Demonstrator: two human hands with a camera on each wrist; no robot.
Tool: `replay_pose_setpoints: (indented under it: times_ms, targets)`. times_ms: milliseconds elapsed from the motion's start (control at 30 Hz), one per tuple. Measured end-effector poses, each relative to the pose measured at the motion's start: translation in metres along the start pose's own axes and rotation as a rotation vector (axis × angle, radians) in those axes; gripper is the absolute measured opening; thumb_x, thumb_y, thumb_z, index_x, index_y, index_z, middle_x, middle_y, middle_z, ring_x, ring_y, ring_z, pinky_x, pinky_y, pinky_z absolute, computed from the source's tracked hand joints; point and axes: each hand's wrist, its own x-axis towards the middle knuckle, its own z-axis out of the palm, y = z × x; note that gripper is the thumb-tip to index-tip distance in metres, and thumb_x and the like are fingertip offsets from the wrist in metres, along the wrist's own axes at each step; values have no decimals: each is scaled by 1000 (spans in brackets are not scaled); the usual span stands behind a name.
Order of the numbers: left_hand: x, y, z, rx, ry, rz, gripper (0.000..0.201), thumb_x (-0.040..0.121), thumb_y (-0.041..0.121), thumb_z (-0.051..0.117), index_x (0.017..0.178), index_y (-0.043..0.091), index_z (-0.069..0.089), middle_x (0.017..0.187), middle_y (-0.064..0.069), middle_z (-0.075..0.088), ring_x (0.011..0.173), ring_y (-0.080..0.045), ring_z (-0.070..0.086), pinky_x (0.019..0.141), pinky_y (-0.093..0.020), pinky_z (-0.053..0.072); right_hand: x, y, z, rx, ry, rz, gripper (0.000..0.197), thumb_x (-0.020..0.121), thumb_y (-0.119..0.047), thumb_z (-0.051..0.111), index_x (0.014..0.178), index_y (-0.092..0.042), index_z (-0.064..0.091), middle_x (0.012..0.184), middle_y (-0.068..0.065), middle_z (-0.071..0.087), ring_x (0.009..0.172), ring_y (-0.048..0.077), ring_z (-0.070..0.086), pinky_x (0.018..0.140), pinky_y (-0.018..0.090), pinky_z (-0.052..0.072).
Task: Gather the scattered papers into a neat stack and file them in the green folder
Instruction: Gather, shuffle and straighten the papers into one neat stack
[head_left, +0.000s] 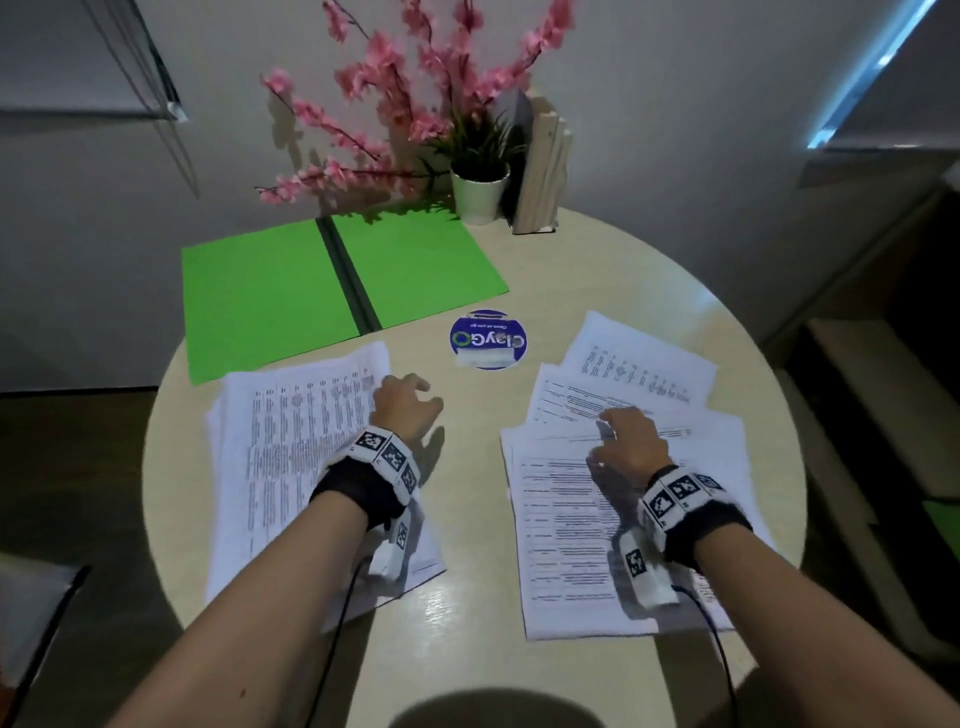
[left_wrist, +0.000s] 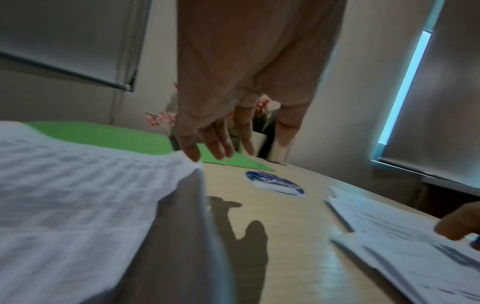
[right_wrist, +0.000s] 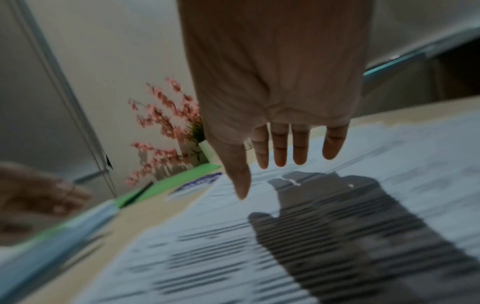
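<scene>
two loose piles of papers lie apart on the tabletop, left pile under the slack left hand, right pile under the spread, empty right hand, green folder open beyond, nearer the left.

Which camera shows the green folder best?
The head view: the whole folder lies open and flat on the table. The left wrist view shows only a low green strip behind the fingers; the right wrist view, a blurred sliver.

Open green folder behind 2 paper piles, L hand + R hand above.
</scene>
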Motion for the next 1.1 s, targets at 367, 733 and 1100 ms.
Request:
replay_pose_setpoints:
  times_ms: [367, 733, 1100]
  targets:
    - [31, 70, 107, 303, -280, 36, 38, 83, 32, 53, 114, 9, 52, 121, -17, 36, 114, -36, 36, 97, -44, 36, 22, 46, -10, -409, -217, -224, 81, 64, -49, 74, 131, -21, 39, 129, 6, 52, 127, 29, 33, 108, 52, 18]
    - [38, 91, 112, 114, -314, 169, 45, 76, -13, 39, 46, 21, 41, 57, -1, 49, 63, -20, 44, 64, -24, 33, 49, 73, -31, -399, -27, -228, 31, 81, -32, 63, 108, -17, 68, 157, 1, 14, 143, 29, 11, 111, 49, 20]
    - [26, 80, 110, -34, -386, 51, 29, 97, 36, 33, 101, 12, 48, 92, -9, 55, 94, -30, 54, 73, -30, 33, 35, 104, -58, 109, 155, 106, 27, 89, -13, 50, 115, -5, 50, 112, 20, 60, 110, 39, 54, 83, 40, 43]
